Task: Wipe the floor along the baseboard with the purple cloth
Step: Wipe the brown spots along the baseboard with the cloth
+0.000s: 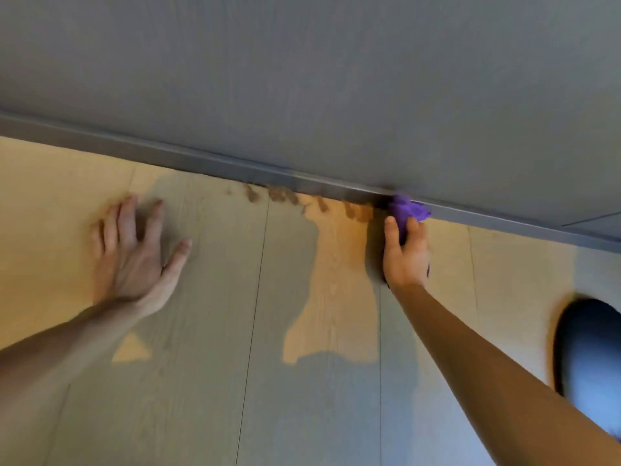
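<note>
Gripped the purple cloth (408, 210) in the right hand (406, 253), with the fingers curled around the bunched fabric and the thumb laid along its near side. Kept it as a narrow wad rather than a flat sheet, probably to reach into the corner. Pressed the far end of the cloth into the angle between the floor (208, 331) and the baseboard (201, 163), apparently touching both. Extended the right arm almost straight toward the wall (302, 62), likely for reach and downward pressure.

Planted the left hand (134, 257) flat on the floor, well apart from the right, palm down, fingers fully spread, holding nothing. Judged this as a brace for body weight during the forward lean.

Noted a row of brown spots (282, 195) on the floor, hard against the baseboard, between the two hands and just left of the cloth. Judged these as the remaining dirt, and a leftward pass along the baseboard as the next requirement.

Found no obstacle on the floor between the cloth and the spots. Located the left hand farther along the same direction but set back from the baseboard; judged a shift necessary only for a longer pass. Observed a dark rounded blue shape (588, 358) at the right edge, near the right forearm; could not identify it. Observed broad grey shadows across the planks, cast over much of the working area; advised against reading them as damp or soiled patches.
</note>
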